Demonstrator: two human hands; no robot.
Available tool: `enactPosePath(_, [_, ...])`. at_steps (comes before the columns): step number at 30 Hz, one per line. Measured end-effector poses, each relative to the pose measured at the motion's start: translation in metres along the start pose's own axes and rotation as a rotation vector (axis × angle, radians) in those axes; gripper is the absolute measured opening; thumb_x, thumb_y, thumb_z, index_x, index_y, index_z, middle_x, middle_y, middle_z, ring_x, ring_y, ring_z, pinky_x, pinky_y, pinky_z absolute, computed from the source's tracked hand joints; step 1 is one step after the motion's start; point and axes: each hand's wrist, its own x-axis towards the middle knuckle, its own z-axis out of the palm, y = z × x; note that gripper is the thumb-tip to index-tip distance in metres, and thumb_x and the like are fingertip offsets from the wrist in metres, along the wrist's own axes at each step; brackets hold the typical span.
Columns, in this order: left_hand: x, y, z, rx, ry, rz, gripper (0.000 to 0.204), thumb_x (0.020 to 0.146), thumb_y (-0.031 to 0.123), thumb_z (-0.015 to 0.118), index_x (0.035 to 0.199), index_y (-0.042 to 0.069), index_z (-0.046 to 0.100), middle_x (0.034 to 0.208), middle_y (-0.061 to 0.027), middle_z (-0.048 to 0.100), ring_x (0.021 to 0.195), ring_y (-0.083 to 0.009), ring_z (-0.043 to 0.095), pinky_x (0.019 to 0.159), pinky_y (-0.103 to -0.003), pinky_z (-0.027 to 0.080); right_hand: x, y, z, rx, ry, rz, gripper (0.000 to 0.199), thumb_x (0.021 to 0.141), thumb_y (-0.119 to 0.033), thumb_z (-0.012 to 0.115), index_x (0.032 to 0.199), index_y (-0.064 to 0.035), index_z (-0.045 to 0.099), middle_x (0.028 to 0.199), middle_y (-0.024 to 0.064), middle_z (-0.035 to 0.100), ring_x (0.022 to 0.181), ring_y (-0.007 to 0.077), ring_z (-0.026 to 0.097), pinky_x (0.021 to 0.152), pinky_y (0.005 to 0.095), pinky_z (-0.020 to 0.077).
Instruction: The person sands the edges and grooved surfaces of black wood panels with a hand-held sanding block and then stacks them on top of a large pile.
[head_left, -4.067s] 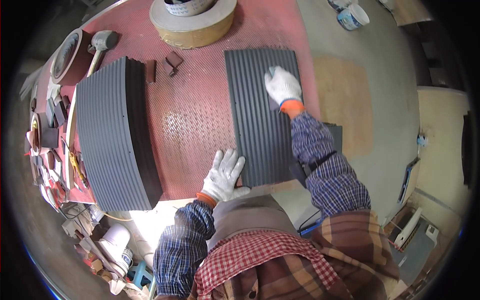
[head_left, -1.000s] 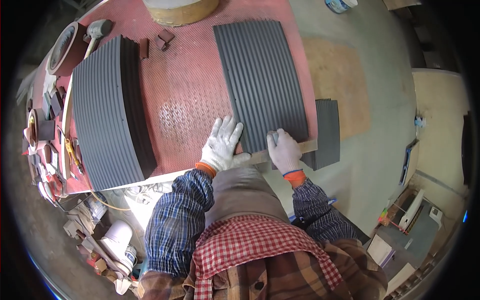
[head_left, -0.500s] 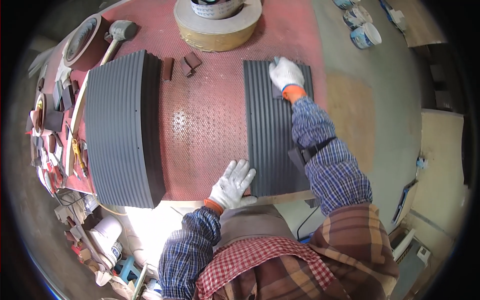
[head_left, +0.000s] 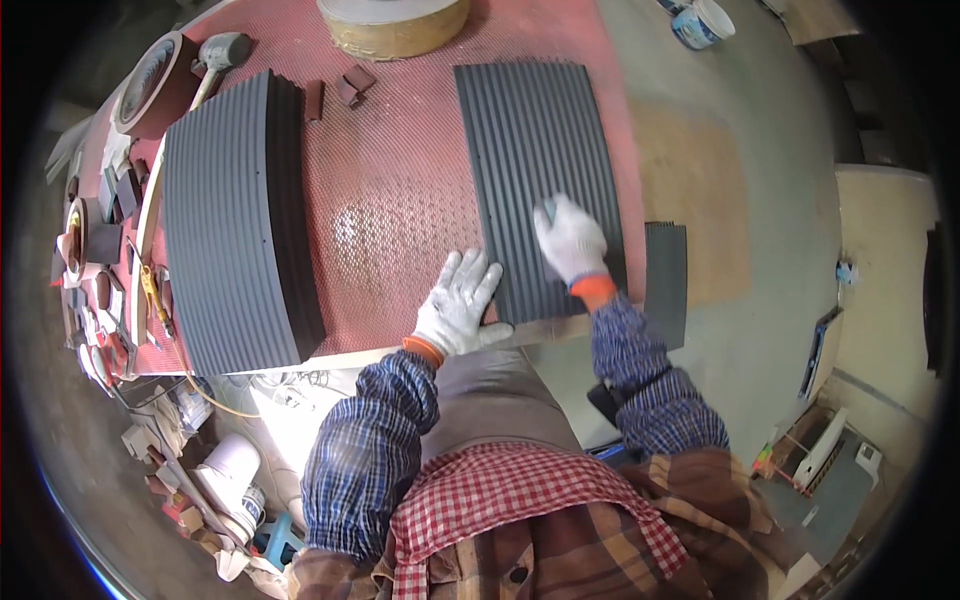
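Observation:
A dark grey ribbed panel lies flat on the red mesh-covered table. My right hand, in a white glove with an orange cuff, is closed over the near half of this panel. It holds a small dark grey piece against the ribs; the piece is blurred and mostly covered by my fingers. My left hand, gloved alike, lies with fingers spread at the panel's near left corner, its thumb at the corner. To the left stands a stack of similar ribbed panels.
Rolls of abrasive belt and a mallet lie at the far left. A large tan roll sits at the back, near brown scraps. Another grey ribbed piece stands beyond the table's right edge. Buckets stand on the floor.
My right hand has slid along the panel from its far end toward me, still closed on the grey piece. My left hand stays at the near corner. The view has shifted.

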Motion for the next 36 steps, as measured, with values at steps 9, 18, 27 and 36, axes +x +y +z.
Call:
enactPosePath(9, [-0.002, 0.007, -0.002, 0.093, -0.082, -0.025, 0.103, 0.080, 0.064, 0.062, 0.149, -0.005, 0.028, 0.153, -0.0270, 0.029, 0.147, -0.0401, 0.020, 0.123, -0.050, 0.009, -0.171, 0.028, 0.002, 0.031, -0.129, 0.193, 0.038, 0.095, -0.041, 0.055, 0.097, -0.0031, 0.060, 0.089, 0.0206, 0.068, 0.082, 0.0403, 0.067, 0.073, 0.0511, 0.0525])
enactPosePath(18, [-0.003, 0.003, -0.001, 0.062, -0.054, -0.012, 0.101, 0.080, 0.063, 0.062, 0.148, -0.005, 0.031, 0.151, -0.0276, 0.032, 0.147, -0.0404, 0.021, 0.123, -0.051, 0.010, -0.153, 0.013, 0.010, 0.016, -0.108, 0.186, 0.039, 0.096, -0.041, 0.052, 0.097, -0.0029, 0.060, 0.087, 0.0214, 0.067, 0.083, 0.0412, 0.067, 0.074, 0.0520, 0.0525])
enactPosePath(27, [0.001, -0.002, -0.003, 0.019, -0.101, -0.024, 0.099, 0.080, 0.064, 0.061, 0.146, -0.005, 0.036, 0.153, -0.0271, 0.031, 0.148, -0.0382, 0.020, 0.123, -0.051, 0.009, 0.027, -0.028, -0.005, -0.011, -0.012, 0.080, 0.036, 0.094, -0.039, 0.055, 0.095, -0.0038, 0.063, 0.091, 0.0206, 0.069, 0.088, 0.0389, 0.068, 0.077, 0.0504, 0.0544])
enactPosePath(36, [0.005, -0.008, -0.007, -0.089, -0.095, -0.049, 0.096, 0.075, 0.060, 0.068, 0.144, -0.001, 0.040, 0.149, -0.0264, 0.037, 0.145, -0.0386, 0.027, 0.122, -0.051, 0.017, 0.237, -0.085, -0.026, -0.011, -0.005, 0.004, 0.042, 0.093, -0.038, 0.053, 0.119, -0.0080, 0.065, 0.117, 0.0191, 0.068, 0.109, 0.0378, 0.064, 0.093, 0.0494, 0.0513])
